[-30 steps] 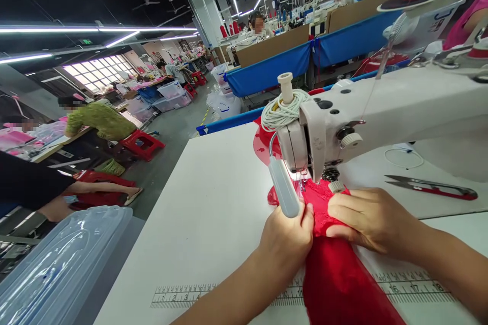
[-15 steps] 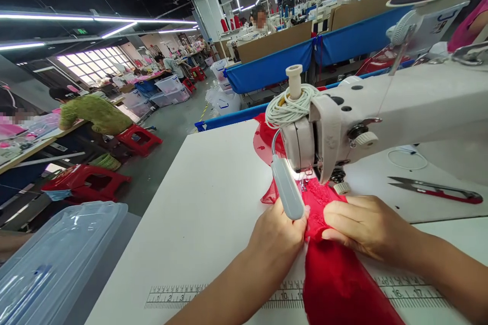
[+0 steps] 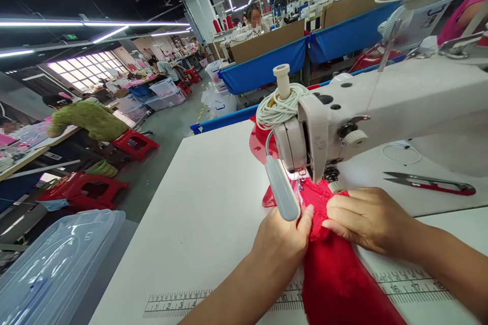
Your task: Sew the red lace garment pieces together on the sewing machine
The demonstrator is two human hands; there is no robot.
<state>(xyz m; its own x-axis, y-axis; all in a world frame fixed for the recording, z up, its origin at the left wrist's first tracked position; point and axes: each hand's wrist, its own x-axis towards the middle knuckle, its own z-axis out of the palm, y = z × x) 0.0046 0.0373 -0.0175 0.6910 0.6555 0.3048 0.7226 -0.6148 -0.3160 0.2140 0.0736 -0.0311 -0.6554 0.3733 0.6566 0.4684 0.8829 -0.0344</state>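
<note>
the person is sitting at the white sewing machine (image 3: 381, 106), and the red cloth (image 3: 339, 279) is lying on the table (image 3: 213, 203) right under the needle part. the left hand (image 3: 284, 244) is curling shut and pinching the cloth's edge beside the little lamp (image 3: 282, 190), and the right hand (image 3: 366, 218) is lying half open, its fingers pressing the cloth flat. only a small bit of red is poking out behind the machine, and the long part is lying toward the person over the ruler marks (image 3: 179, 302), so i am thinking most of it is waiting to go through.
</note>
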